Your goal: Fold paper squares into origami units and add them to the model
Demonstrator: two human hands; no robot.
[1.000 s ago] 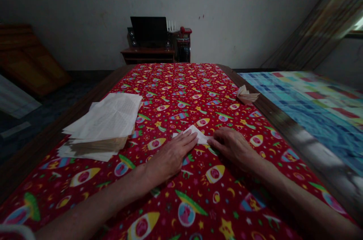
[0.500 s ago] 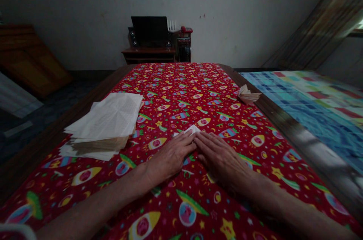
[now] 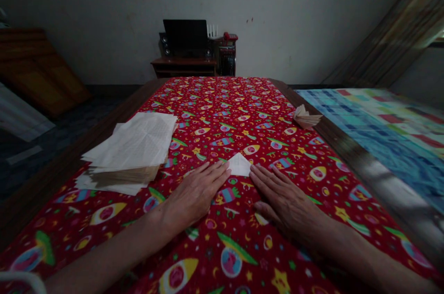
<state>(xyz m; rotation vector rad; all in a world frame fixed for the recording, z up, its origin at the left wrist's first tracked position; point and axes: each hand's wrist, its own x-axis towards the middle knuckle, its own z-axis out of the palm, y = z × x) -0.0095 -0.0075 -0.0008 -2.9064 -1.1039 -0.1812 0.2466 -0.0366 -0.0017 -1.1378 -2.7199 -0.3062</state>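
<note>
A small folded piece of white paper (image 3: pixel 239 165) lies flat on the red patterned cloth (image 3: pixel 222 99), its pointed end facing away from me. My left hand (image 3: pixel 197 190) rests flat at the paper's left side, with the fingertips at its edge. On the other side lies my right hand (image 3: pixel 282 194), palm down, fingers stretched out and the tips at the paper's right corner. Parts of the paper's side edges may be hidden under the fingertips.
To the left sits a stack of creased paper sheets (image 3: pixel 135 143). A folded paper piece (image 3: pixel 306 117) stands near the table's right edge. Beyond the table are a monitor (image 3: pixel 185 37) and a red telephone (image 3: pixel 230 36). A bed (image 3: pixel 374 132) adjoins on the right.
My hands have moved apart, the left one to the left and the right one to the right. More of the folded paper between them now shows.
</note>
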